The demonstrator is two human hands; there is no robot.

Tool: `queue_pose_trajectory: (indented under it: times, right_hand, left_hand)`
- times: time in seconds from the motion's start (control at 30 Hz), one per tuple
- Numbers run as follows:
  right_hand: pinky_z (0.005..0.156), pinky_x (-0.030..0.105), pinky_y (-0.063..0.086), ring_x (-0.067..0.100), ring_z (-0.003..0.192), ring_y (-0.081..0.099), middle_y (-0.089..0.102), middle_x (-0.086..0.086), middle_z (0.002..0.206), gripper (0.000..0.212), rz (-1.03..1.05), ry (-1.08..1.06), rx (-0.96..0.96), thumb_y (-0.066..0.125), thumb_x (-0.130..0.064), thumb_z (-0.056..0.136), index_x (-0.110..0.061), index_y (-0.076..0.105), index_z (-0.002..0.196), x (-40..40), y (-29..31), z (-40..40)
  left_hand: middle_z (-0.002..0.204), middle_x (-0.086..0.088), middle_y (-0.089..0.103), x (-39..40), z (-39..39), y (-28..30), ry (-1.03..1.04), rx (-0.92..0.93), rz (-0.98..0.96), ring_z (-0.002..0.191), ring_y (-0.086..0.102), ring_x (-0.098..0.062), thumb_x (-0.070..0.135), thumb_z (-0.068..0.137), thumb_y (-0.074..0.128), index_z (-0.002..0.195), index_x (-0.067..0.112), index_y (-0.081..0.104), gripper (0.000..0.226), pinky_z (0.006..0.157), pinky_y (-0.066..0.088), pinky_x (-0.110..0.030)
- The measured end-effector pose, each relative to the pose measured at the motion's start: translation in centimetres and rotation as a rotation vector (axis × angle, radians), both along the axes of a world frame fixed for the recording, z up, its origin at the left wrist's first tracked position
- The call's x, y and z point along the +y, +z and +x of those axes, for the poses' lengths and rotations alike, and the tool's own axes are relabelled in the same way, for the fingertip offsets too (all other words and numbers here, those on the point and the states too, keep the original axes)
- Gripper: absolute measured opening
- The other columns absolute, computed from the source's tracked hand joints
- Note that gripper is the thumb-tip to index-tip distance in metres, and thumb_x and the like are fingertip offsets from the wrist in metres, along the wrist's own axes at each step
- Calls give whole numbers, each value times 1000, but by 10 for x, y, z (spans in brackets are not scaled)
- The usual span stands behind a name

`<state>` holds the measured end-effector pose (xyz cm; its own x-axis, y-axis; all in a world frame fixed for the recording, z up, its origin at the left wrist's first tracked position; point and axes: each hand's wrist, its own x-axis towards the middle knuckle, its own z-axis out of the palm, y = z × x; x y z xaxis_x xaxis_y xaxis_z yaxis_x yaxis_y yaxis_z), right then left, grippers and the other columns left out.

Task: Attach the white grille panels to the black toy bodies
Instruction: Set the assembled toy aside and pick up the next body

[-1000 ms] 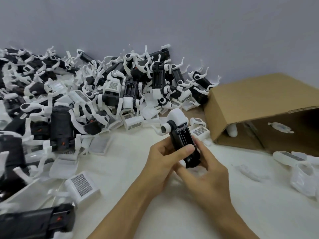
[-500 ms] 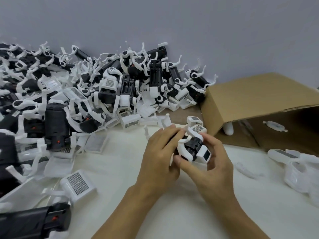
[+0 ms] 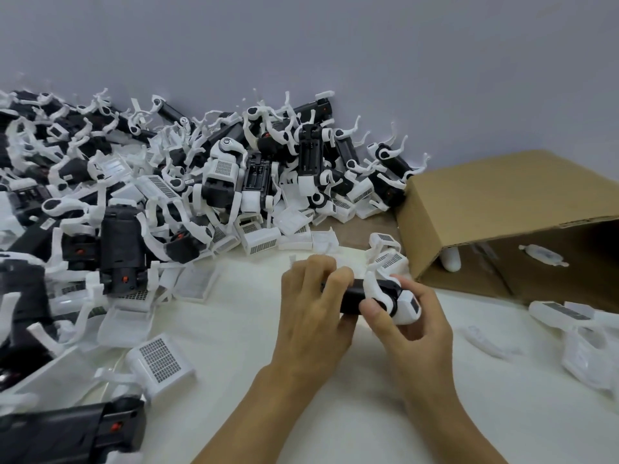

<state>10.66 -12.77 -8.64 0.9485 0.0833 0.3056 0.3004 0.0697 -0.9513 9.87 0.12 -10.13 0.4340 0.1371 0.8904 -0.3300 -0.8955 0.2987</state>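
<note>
Head view shows you holding one black toy body (image 3: 351,298) in both hands, just in front of the open cardboard box (image 3: 502,209) and low over the white surface (image 3: 234,380). Your left hand (image 3: 315,313) wraps its curled fingers over the body's dark end; your right hand (image 3: 412,323) pinches the white end, thumb on the near side, where a white grille panel (image 3: 407,304) sits against the body. Both grips are closed on the toy.

The piece looks like light, rigid moulded plastic, and its thin curved white arms probably snap if squeezed, so hold the solid black block and press on the panel's flat face. The smooth shell may slip under a loose pinch.

Whether the panel has clicked home is hidden by your fingers. Left of the box, the heap of toys (image 3: 167,195) is too tangled to count, with loose panels (image 3: 160,360) near its front edge. The box's inside is dark.
</note>
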Motion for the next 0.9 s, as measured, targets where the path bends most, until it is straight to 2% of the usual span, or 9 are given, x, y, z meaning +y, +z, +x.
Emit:
queue_pose_trajectory:
  times: [0.1, 0.17, 0.27, 0.37, 0.43, 0.53, 0.63, 0.8, 0.9]
  right_hand:
    - [77, 14, 53, 5, 94, 69, 73, -13, 108, 87, 44, -35, -47, 68, -87, 61, -24, 63, 121, 2, 3, -2]
    - [75, 15, 53, 8, 94, 69, 72, -15, 106, 92, 44, -59, -29, 56, -96, 59, -26, 63, 118, 3, 4, -4]
    - [72, 14, 52, 9, 96, 69, 72, -15, 107, 89, 14, -92, -22, 51, -98, 61, -28, 65, 114, 3, 5, -1]
    - [75, 15, 53, 8, 99, 68, 71, -14, 108, 87, -8, -89, -11, 53, -98, 60, -30, 65, 113, 3, 4, 0]
    - [81, 22, 55, 10, 101, 67, 71, -11, 107, 84, -43, -62, -25, 56, -95, 61, -31, 64, 114, 3, 3, 1]
    - [80, 24, 54, 14, 107, 66, 71, -6, 107, 77, -89, -21, -81, 57, -90, 69, -31, 64, 117, 3, 1, -1]
    - [77, 16, 51, 12, 107, 65, 67, -1, 115, 67, -113, 11, -158, 53, -85, 78, -32, 64, 116, 3, 2, -3]
    - [82, 24, 53, 14, 121, 59, 50, -5, 134, 45, -216, 53, -358, 62, -74, 81, -42, 68, 112, 5, 2, -9]
    - [84, 34, 55, 27, 127, 55, 41, -6, 144, 56, -211, 73, -427, 75, -68, 73, -38, 56, 118, 5, -2, -10]
  left_hand:
    - [104, 5, 48, -2, -3, 3, -182, -108, -256, 88, 52, -22, 8, 68, 86, 104, 19, 47, 54, 73, 49, -25]
    - [98, 7, 56, -2, -4, 10, -235, -115, -575, 83, 57, -15, 23, 69, 85, 103, 27, 49, 49, 68, 49, -14]
    - [89, 11, 71, 5, -3, 18, -254, -14, -1103, 82, 68, -9, 25, 62, 95, 97, 34, 56, 53, 66, 53, -21]
    - [98, 0, 78, 17, 5, 22, -418, 74, -1606, 102, 73, -21, 24, 57, 88, 112, 9, 65, 62, 79, 58, -29]
    - [109, -13, 76, 21, 6, 24, -704, 119, -1859, 109, 71, -30, 23, 64, 79, 117, -1, 66, 59, 85, 60, -34]
    - [118, -22, 71, 22, 1, 28, -1028, 267, -1945, 109, 71, -30, 21, 83, 68, 109, -1, 74, 34, 86, 61, -37]
    - [127, -28, 64, 25, -1, 25, -1201, 250, -2085, 104, 70, -37, 8, 80, 58, 133, -3, 53, 54, 89, 57, -46]
    - [98, -20, 69, 33, -1, 22, -1090, 362, -2101, 73, 67, -32, 24, 76, 58, 123, 6, 61, 51, 69, 57, -38]
    - [84, -20, 65, 28, 1, 20, -1071, 482, -2055, 66, 61, -30, 30, 77, 60, 102, 0, 70, 40, 65, 49, -33]
